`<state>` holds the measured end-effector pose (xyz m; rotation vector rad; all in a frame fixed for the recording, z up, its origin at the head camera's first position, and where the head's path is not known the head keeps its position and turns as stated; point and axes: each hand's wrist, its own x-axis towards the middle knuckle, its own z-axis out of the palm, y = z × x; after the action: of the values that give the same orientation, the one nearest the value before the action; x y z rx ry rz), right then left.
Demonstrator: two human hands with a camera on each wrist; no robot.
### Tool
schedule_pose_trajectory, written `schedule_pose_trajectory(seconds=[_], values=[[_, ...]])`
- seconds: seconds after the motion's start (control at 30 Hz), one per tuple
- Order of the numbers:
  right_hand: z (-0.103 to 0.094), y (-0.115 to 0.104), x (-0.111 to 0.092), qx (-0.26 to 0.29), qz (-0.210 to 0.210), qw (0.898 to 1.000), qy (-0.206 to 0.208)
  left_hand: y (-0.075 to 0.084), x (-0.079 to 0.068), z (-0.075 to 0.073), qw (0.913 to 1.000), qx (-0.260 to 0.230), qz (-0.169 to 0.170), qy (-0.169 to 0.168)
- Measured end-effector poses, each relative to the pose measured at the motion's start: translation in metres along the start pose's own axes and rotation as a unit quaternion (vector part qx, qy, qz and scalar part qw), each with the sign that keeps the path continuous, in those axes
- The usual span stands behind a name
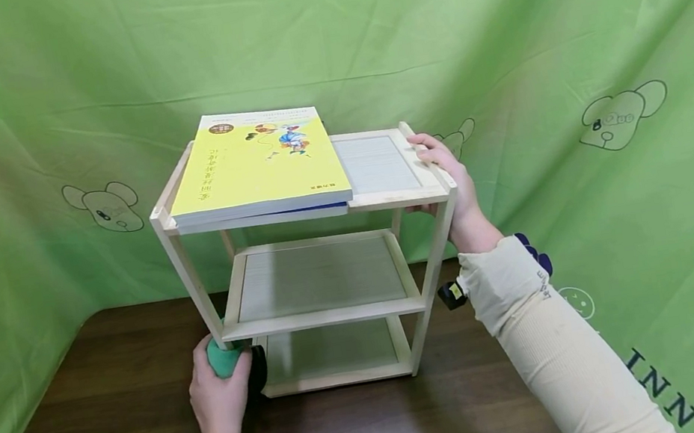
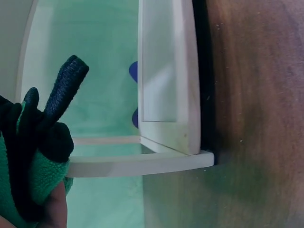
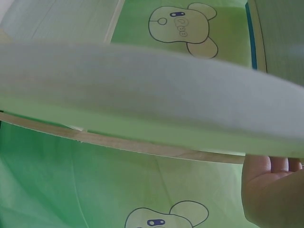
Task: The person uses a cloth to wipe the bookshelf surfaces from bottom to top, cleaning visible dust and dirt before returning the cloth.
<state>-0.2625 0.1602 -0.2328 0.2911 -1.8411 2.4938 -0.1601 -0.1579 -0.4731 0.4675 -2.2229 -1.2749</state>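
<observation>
A three-tier pale wooden shelf (image 1: 325, 317) stands on a dark table. In the head view my left hand (image 1: 218, 403) grips a bunched green and black fuzzy cloth (image 1: 223, 359) at the shelf's front left leg, near the middle tier. The left wrist view shows the same cloth (image 2: 50, 168) up close, a black end sticking out, beside the pale leg (image 2: 128, 165). My right hand (image 1: 466, 201) holds the top tier's right side, thumb and fingers around its edge. In the right wrist view part of that hand (image 3: 270, 194) shows behind a blurred wooden post (image 3: 142, 90).
Yellow-covered books (image 1: 271, 164) lie stacked on the top tier's left part, slightly past its front edge. Beneath the shelf is the brown wooden table (image 1: 111, 405). A green curtain (image 1: 318, 32) with printed animal faces hangs behind and at both sides.
</observation>
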Motion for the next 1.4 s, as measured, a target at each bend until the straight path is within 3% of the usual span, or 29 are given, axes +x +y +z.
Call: schedule_pose_trajectory(seconds=[0.23,0.57,1.0,1.4], values=[[-0.001,0.0,0.001,0.007,-0.006,1.0,-0.01,-0.005,-0.002,0.003,1.0,0.001,-0.005,-0.001],[-0.001,0.001,0.001,-0.001,-0.007,1.0,-0.008,-0.012,-0.007,0.007,0.9991,0.009,-0.038,-0.017],[-0.002,0.002,0.001,-0.006,-0.008,1.0,-0.003,-0.02,-0.009,0.01,0.9963,0.018,-0.065,-0.053],[-0.002,0.001,0.002,0.002,-0.005,1.0,-0.008,-0.032,-0.013,0.012,0.9896,0.027,-0.091,-0.108]])
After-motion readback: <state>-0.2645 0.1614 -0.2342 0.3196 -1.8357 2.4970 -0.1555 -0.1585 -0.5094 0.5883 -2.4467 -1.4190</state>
